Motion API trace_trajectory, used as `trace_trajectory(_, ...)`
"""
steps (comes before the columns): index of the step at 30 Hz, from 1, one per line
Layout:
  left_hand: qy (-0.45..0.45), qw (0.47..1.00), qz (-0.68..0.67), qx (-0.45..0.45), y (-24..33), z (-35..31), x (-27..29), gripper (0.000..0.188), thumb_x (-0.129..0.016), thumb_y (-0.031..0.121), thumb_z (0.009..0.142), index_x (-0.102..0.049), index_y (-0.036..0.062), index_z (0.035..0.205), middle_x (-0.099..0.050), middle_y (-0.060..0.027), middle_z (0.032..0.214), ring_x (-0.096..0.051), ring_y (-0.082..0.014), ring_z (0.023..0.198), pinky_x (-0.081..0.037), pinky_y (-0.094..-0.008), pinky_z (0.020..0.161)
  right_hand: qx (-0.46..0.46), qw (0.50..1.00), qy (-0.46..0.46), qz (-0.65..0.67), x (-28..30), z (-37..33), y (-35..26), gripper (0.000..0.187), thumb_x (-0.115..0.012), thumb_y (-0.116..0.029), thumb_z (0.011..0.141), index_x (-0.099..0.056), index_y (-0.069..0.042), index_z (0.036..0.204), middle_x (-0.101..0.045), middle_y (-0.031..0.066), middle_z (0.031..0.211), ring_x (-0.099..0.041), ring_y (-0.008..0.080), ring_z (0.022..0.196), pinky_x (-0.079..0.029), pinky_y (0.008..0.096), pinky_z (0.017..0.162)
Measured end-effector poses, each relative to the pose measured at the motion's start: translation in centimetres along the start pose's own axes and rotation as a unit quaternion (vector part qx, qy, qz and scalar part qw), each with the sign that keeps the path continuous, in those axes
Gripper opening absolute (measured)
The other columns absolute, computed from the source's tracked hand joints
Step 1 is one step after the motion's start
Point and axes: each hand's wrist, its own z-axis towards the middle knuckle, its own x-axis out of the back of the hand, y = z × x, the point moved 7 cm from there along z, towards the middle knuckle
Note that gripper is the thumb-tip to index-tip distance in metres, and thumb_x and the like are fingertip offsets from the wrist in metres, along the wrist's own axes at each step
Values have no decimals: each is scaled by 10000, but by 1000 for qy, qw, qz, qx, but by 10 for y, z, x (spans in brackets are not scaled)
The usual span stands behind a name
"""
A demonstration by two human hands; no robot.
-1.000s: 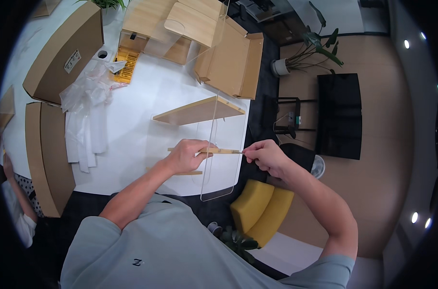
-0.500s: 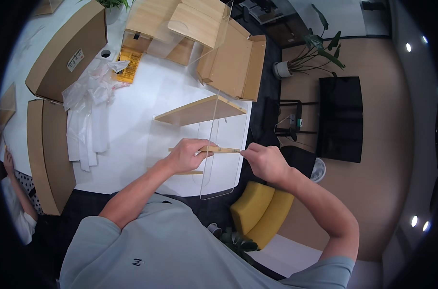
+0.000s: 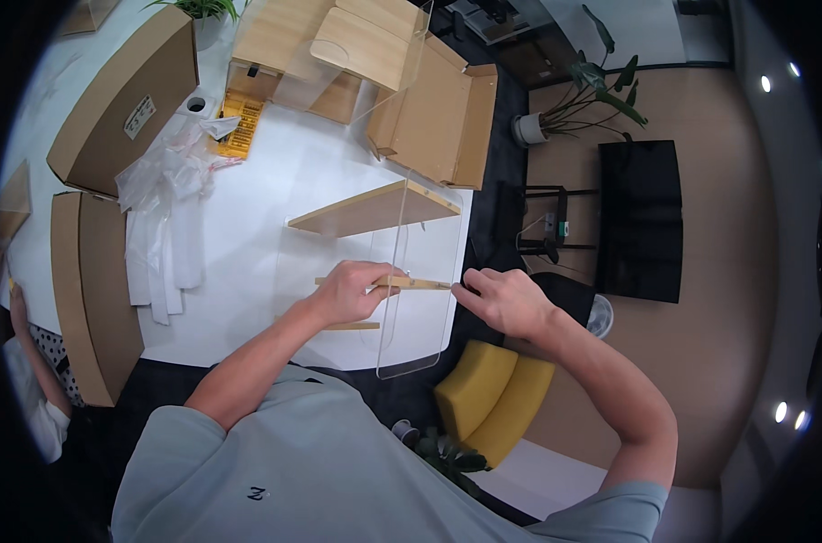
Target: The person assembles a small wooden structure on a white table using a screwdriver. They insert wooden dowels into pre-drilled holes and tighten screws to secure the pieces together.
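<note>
My left hand (image 3: pixel 352 291) is closed around a narrow wooden board (image 3: pixel 422 283), seen edge-on. This board meets a clear acrylic panel (image 3: pixel 395 312) that stands across it. At the board's right end my right hand (image 3: pixel 510 303) has its thumb and forefinger close together; anything between the fingertips is too small to make out. A wider wooden board (image 3: pixel 375 210) touches the same panel farther off. Another thin wooden strip (image 3: pixel 352 325) lies nearer me, partly behind my left forearm.
The white table (image 3: pixel 248 244) carries cardboard boxes (image 3: pixel 90 299), crumpled plastic wrap (image 3: pixel 162 172), a yellow tool set (image 3: pixel 242 122) and a wood-and-acrylic assembly (image 3: pixel 347 54). A yellow chair (image 3: pixel 492 398) stands at the near right. Another person's hand (image 3: pixel 17 308) shows at far left.
My right hand's fingers have lifted and loosened from a tighter pinch at the board's end. My left hand and the boards stay almost where they were.
</note>
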Motion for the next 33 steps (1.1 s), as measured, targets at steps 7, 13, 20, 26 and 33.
trace_trajectory(7, 25, 999, 10, -24, -7, -2, -4, 248, -739, -6, 864, -789, 63, 1097, -769, -139, 908, -719, -298, 753, -569, -363, 701, -413, 799, -41, 435, -43, -6, 41, 133, -726, -41, 916, -766, 9, 1032, -673, 40, 830, -602, 123, 620, -490, 285, 523)
trace_trajectory(13, -4, 1000, -2, 7, -11, -2, -9, 224, -739, 0, 875, -786, 57, 1086, -770, -139, 920, -719, -305, 757, -567, -367, 698, -396, 831, -50, 386, -45, -10, 36, 165, -712, -64, 914, -763, -8, 1061, -702, 75, 831, -648, 154, 662, -520, 304, 565)
trace_trajectory(20, -8, 1000, 4, 8, -5, -2, -4, 221, -739, -5, 874, -781, 55, 1082, -768, -141, 916, -721, -307, 763, -567, -367, 697, -17, 999, -31, -5, -10, 0, -3, 192, -674, -67, 855, -694, -26, 1041, -648, 112, 984, -721, 259, 766, -590, 359, 614)
trace_trajectory(26, 40, 999, 1, -18, -9, 2, -6, 231, -730, -10, 873, -781, 55, 1089, -765, -144, 899, -720, -299, 751, -565, -365, 694, -493, 720, -75, 483, -49, -9, 33, 181, -704, -48, 935, -715, 24, 1101, -654, 45, 864, -590, 100, 602, -461, 283, 503)
trace_trajectory(33, 12, 1000, 4, -1, -10, 1, -6, 231, -719, -19, 874, -779, 49, 1086, -759, -143, 873, -709, -279, 720, -557, -355, 673, -370, 818, -14, 439, -56, -12, 43, 163, -726, -78, 941, -757, -17, 1089, -687, 68, 839, -571, 145, 573, -462, 302, 517)
